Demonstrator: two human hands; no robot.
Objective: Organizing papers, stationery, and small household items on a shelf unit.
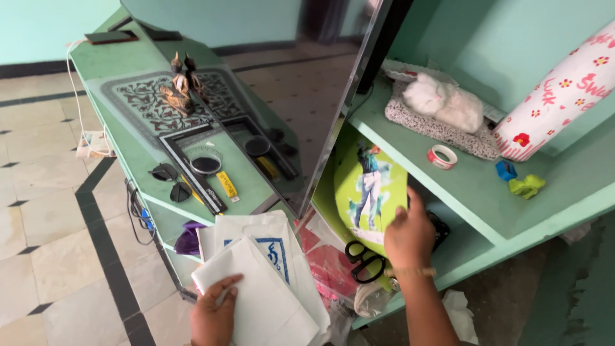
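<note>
Head view. The left hand (pixel 214 314) lies flat on a stack of white cloth sheets (pixel 266 282), fingers spread and pressing rather than clenched; the top sheets overhang the lower desk (pixel 147 186) edge. The right hand (pixel 410 234) reaches into the lower shelf (pixel 461 250), its grip closing on the edge of a round green printed disc (pixel 370 186) that stands tilted there; whether the fingers fully clasp it cannot be told. Black-handled scissors (pixel 366 259) lie just below this hand. Judged risks: the disc may topple if drawn out one-handed, the wrist may catch the scissors, and the overhanging sheets may slide off. The upper shelf (pixel 487 186) carries a tape roll (pixel 442 156), a white bundle (pixel 445 102) on a grey mat and a patterned roll (pixel 564 90). All surfaces are mint-green; a leaning mirror panel (pixel 269 83) reflects the tiled floor (pixel 45 230).
</note>
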